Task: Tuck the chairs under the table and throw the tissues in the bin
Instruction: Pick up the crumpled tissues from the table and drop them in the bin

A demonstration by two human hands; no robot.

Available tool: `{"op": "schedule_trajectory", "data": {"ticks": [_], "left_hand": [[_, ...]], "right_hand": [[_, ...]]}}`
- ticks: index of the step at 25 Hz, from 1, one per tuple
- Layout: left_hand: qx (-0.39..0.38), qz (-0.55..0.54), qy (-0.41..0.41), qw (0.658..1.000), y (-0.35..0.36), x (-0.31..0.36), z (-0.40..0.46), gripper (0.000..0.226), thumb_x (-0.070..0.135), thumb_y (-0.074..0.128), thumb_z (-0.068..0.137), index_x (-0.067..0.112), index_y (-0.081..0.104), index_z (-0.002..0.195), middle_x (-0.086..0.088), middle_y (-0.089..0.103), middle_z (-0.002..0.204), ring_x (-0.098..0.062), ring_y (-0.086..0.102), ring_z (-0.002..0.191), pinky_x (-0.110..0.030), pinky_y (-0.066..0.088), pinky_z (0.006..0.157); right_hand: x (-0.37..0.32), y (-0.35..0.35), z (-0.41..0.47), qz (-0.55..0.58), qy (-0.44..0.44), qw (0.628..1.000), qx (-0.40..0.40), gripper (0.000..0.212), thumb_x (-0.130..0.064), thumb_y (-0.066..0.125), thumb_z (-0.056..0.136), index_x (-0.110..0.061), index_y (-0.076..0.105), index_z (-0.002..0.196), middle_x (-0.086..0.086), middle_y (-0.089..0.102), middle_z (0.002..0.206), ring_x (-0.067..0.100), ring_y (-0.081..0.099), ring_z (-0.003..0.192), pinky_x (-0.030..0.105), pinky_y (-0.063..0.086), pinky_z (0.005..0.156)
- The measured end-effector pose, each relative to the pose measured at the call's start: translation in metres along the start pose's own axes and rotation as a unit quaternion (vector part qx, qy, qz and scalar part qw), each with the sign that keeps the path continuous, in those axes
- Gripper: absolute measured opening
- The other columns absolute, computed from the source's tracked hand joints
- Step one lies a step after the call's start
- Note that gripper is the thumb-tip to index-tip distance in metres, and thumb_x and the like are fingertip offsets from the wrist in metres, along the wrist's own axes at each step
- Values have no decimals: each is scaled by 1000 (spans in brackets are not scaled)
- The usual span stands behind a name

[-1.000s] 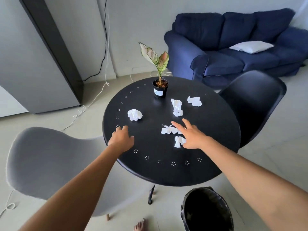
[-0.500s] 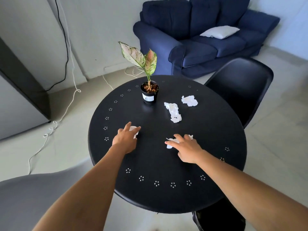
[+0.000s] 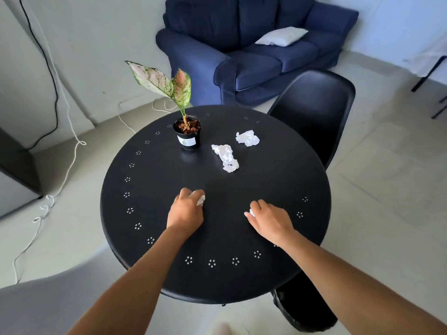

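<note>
On the round black table [image 3: 150, 189], my left hand [image 3: 185, 211] is closed over a crumpled white tissue [image 3: 200, 199] that peeks out at the fingertips. My right hand [image 3: 271, 220] is closed on other tissue paper [image 3: 252, 212], mostly hidden under the fingers. Two more crumpled tissues lie farther back: a long one [image 3: 226, 157] and a smaller one [image 3: 248, 138]. A black chair [image 3: 314, 112] stands at the table's far right, its seat partly under the top. A grey chair [image 3: 48, 303] sits at the near left. The black bin [image 3: 302, 308] shows below the table's near right edge.
A potted plant [image 3: 187, 134] stands on the far side of the table. A blue sofa [image 3: 242, 44] with a white cushion is behind. White cord [image 3: 72, 151] trails over the floor at left, beside a grey cabinet [image 3: 14, 180].
My left hand slid right and closed on the left tissue. My right hand gathered the two near tissues into its grip. The view shifted forward, hiding most of the bin.
</note>
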State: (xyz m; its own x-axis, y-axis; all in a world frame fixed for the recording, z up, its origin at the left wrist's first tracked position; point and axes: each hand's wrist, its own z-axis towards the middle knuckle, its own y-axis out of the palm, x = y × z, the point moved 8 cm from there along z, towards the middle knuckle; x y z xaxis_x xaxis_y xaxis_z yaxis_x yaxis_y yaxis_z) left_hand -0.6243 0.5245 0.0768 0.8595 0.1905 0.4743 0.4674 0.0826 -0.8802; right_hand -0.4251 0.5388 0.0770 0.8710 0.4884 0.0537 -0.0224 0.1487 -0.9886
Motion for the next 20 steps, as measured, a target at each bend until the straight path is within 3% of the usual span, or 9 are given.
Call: {"op": "schedule_trajectory", "data": {"ticks": [3, 5, 7, 9, 13, 15, 17, 18, 20], "left_hand": [[-25, -26, 58, 998, 30, 55, -16, 28, 9, 49, 88, 18, 64, 110, -9, 54, 103, -30, 59, 90, -36, 54, 72], [-43, -42, 97, 994, 52, 95, -30, 27, 11, 50, 89, 20, 64, 111, -7, 54, 103, -27, 59, 90, -34, 54, 72], [-62, -54, 139, 987, 77, 143, -47, 27, 13, 51, 90, 22, 63, 112, -5, 54, 105, -25, 59, 92, -32, 55, 74], [-89, -52, 178, 978, 105, 192, -68, 29, 15, 49, 90, 25, 60, 115, -4, 53, 109, -24, 57, 97, -32, 55, 78], [-152, -21, 251, 956, 162, 272, -110, 35, 19, 45, 92, 30, 52, 125, -3, 49, 122, -23, 52, 109, -36, 53, 90], [-193, 7, 260, 946, 196, 295, -130, 38, 17, 44, 91, 30, 50, 127, -3, 47, 128, -24, 50, 116, -37, 50, 96], [-233, 19, 234, 944, 231, 296, -144, 40, 16, 43, 90, 31, 51, 125, -2, 47, 129, -24, 50, 119, -37, 50, 96], [-246, 21, 218, 944, 248, 292, -148, 39, 17, 43, 89, 32, 52, 124, -2, 47, 129, -23, 50, 119, -38, 50, 97], [-268, 26, 189, 944, 282, 275, -153, 37, 19, 43, 89, 31, 54, 122, -2, 47, 130, -23, 51, 119, -37, 50, 98]], "right_hand": [[37, -11, -31, 14, 62, 998, 9, 33, -30, 84, 61, -13, 58, 53, -1, 52, 40, 16, 48, 23, 14, 28, 27], [69, -14, -57, 23, 112, 993, 13, 28, -23, 80, 64, -10, 58, 54, 3, 55, 41, 22, 52, 26, 17, 34, 28], [115, -9, -97, 56, 188, 980, -35, 21, -22, 64, 81, -5, 62, 69, 10, 65, 56, 31, 64, 45, 26, 43, 40], [167, 2, -145, 63, 282, 954, -81, 30, -28, 41, 92, -6, 62, 89, 13, 71, 79, 34, 69, 72, 29, 44, 56], [238, 15, -237, 142, 431, 888, -71, 34, -26, 38, 93, -3, 62, 87, 19, 71, 89, 36, 67, 85, 34, 50, 69], [258, 34, -275, 222, 506, 831, -58, 37, -23, 37, 93, -1, 63, 78, 23, 71, 90, 38, 66, 88, 36, 50, 72], [268, 66, -308, 326, 590, 737, -53, 39, -21, 35, 93, -5, 59, 66, 25, 69, 93, 39, 64, 90, 36, 49, 75], [270, 87, -322, 373, 630, 680, -49, 39, -20, 33, 93, -4, 61, 70, 26, 69, 98, 38, 63, 92, 36, 47, 78], [267, 135, -342, 448, 692, 563, -58, 43, -19, 30, 94, 4, 65, 99, 26, 65, 113, 36, 60, 100, 35, 44, 85]]}}
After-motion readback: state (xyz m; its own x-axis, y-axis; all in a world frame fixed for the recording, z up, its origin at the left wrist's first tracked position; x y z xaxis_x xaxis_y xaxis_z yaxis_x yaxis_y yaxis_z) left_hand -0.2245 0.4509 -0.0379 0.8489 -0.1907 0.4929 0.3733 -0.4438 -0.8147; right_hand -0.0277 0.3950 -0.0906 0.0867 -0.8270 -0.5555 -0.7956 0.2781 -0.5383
